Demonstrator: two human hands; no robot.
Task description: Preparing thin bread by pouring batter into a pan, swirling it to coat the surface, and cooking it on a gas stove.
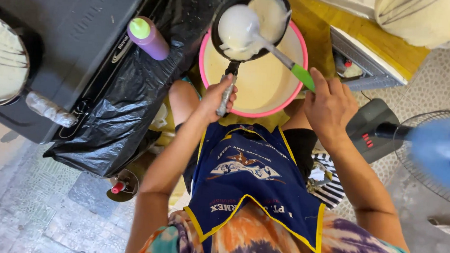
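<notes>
We grip the pan with our left hand, fingers clenched round its handle, which runs up from the fist to the black bowl of the pan. Our right hand grasps the ladle by its green handle end; the grey shaft slants up and to the left from that grip, and the white scoop, coated in batter, sits inside the pan, well above the left fist. Pale batter covers part of the pan's floor around the scoop. Directly below the pan, between our two hands, stands the pink basin, filled with the same pale batter; the left fist hangs over its near rim.

Left of the left grip, black plastic drapes over a stove, and a purple bottle with a green cap lies on it. Farther left sits a second pan holding a pale round. Right of the right hand stands a blue fan on its dark base. Below both grips hangs our blue apron with yellow trim.
</notes>
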